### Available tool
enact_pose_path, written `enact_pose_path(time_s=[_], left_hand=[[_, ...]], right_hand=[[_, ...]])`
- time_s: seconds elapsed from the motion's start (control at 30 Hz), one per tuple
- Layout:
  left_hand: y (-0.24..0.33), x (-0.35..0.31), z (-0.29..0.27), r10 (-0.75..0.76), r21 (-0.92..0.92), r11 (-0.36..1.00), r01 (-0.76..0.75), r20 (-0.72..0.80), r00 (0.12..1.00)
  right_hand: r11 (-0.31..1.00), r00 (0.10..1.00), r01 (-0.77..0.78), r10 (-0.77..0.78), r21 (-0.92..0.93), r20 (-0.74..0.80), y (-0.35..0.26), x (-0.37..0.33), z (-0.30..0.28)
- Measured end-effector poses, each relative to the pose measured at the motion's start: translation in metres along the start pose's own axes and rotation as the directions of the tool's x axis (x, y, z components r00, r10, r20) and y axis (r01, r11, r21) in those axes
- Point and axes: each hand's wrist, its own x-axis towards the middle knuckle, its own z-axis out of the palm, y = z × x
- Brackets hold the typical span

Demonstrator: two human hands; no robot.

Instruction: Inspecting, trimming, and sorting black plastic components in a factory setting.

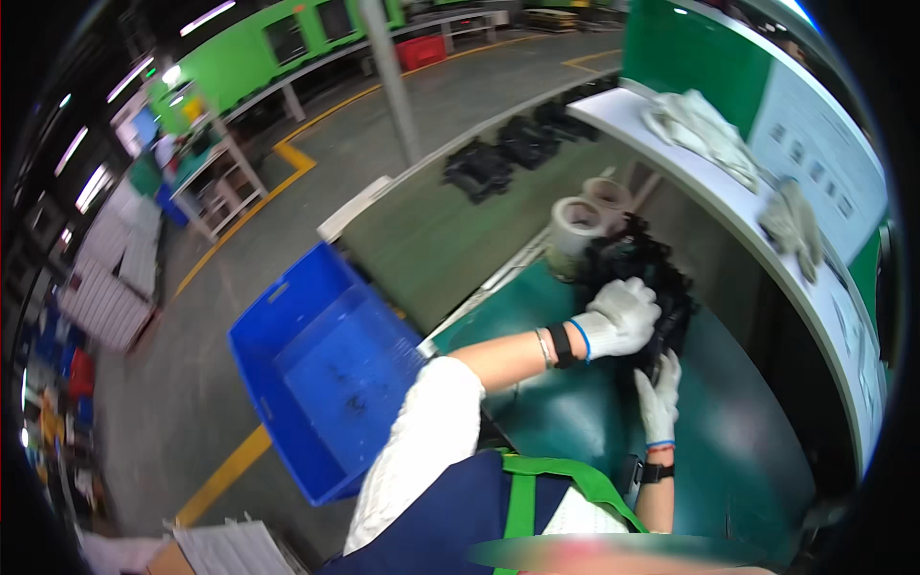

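A heap of dark, jagged black pieces (637, 254) lies on the green table top (537, 412); their exact kind is too blurred to name. My left hand (621, 318), in a white knit glove, presses into the heap's near side with its fingers curled closed; what they hold is hidden. Lower down, my right hand (659, 398), gloved alike, rests against the heap's near edge, thumb and fingers apart. Just beyond the heap stand two wide rolls, a front roll (578, 220) that looks like tape and a back roll (607, 195).
A blue plastic crate (321, 383) with dark specks sits left of the table. Black bundles (479, 171) lie on a green conveyor belt (422, 240) ahead. A white shelf (738, 196) curves along the right, carrying a white cloth (704, 134) and a glove (792, 228).
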Motion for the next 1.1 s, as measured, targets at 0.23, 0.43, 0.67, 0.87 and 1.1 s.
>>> enact_pose_path(time_s=[0.23, 0.43, 0.67, 0.87, 1.1], left_hand=[[-0.007, -0.108, -0.036, -0.289, -0.396, 0.904, 0.161, -0.289, 0.913], [-0.025, -0.157, -0.026, -0.604, -0.661, 0.605, 0.443, -0.018, 0.797], [-0.015, -0.178, -0.034, -0.708, -0.716, 0.443, 0.540, 0.089, 0.700], [-0.032, -0.178, -0.034, -0.678, -0.768, 0.543, 0.338, -0.164, 0.717], [-0.109, -0.204, -0.103, -0.972, -0.864, -0.047, -0.502, -0.078, 0.223]], right_hand=[[0.867, 1.000, -0.009, 0.000, 0.498, 0.019, 0.034, -0.007, 0.004], [0.852, 0.993, 0.027, 0.039, 0.522, -0.115, 0.054, -0.031, -0.011], [0.893, 0.949, -0.310, 0.311, -0.328, -0.050, 0.058, -0.060, -0.055], [0.791, 0.916, -0.375, 0.397, -0.483, -0.061, 0.042, -0.074, -0.063], [0.797, 0.907, -0.398, 0.417, -0.454, -0.063, 0.032, -0.075, -0.066]])
